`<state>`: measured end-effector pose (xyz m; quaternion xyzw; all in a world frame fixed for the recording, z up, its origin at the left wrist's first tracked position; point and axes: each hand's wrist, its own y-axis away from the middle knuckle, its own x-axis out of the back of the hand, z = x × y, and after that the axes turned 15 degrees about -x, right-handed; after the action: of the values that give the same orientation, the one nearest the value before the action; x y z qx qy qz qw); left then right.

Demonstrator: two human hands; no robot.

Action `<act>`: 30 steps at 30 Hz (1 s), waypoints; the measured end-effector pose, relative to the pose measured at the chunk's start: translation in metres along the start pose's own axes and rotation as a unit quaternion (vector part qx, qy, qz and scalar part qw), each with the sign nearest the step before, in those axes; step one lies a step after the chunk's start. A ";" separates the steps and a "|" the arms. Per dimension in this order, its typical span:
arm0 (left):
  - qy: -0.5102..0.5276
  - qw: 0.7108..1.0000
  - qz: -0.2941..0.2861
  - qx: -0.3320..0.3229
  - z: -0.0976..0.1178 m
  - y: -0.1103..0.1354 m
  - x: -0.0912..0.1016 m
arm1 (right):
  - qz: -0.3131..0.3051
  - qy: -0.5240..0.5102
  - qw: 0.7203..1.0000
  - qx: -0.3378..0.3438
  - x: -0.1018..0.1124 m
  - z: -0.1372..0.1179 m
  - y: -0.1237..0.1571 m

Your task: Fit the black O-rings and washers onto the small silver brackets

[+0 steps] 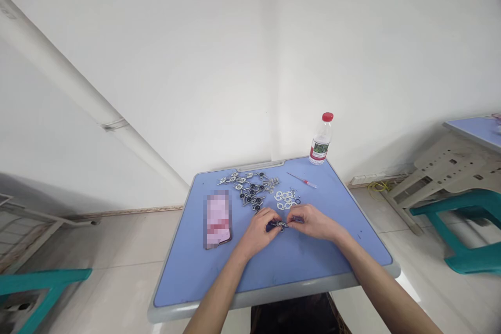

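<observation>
A pale wall rises well beyond the fingers, and the blue desk spreads beneath and around them. A teal stool stands off to their right, well apart. On the desk's far edge, beyond the right fingers and slightly to their right, is an upright bottle with a red cap. The left hand and the right hand face each other near the middle of the desk. A phone, its screen blurred into blocks, lies left of the left fingers. Farther out than the right fingers, a thin screwdriver lies slantwise. The small metal part sits between the two sets of fingertips: the left ones are pinched around it, while the right ones are narrow at its right end, though I cannot tell whether they grip it. Beyond the left fingers, similar metal parts lie in a loose heap, many showing black discs. Just past the right fingers are flat pale plates, then a dark ring and tiny shiny bits.
</observation>
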<state>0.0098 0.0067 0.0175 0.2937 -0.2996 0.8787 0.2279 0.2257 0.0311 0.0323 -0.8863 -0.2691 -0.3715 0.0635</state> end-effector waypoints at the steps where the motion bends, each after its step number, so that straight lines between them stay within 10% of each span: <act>1: 0.001 1.000 0.000 0.000 0.000 0.000 0.000 | 0.002 0.008 1.000 0.000 -0.001 0.000 0.000; 30: 0.004 1.000 -0.004 0.009 0.000 0.001 0.001 | 0.183 -0.038 0.980 -0.074 0.006 0.007 -0.006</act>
<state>0.0088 0.0062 0.0176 0.2932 -0.2896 0.8815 0.2305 0.2303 0.0409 0.0314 -0.9364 -0.0762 -0.3382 0.0539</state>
